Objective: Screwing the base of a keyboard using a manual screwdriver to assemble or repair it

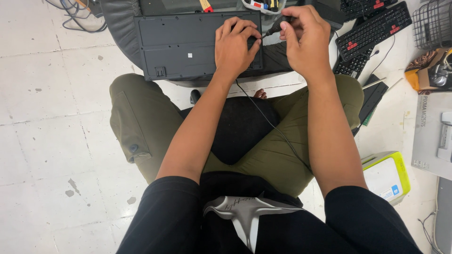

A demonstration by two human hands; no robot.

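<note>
A black keyboard [181, 44] lies upside down in front of me, its flat back facing up. My left hand [234, 47] rests on its right end with the fingers pressing down near the edge. My right hand [304, 40] is closed around a dark-handled screwdriver [278, 25], whose tip points down and left toward the keyboard's right edge beside my left fingers. A thin black cable [273, 124] runs from the keyboard down across my lap.
I sit cross-legged on a white tiled floor [47, 117]. More black keyboards [372, 30] lie at the right, with a wire basket [433, 23], a green-and-white box [388, 176] and a printer [435, 136]. Cables [75, 14] trail at the top left.
</note>
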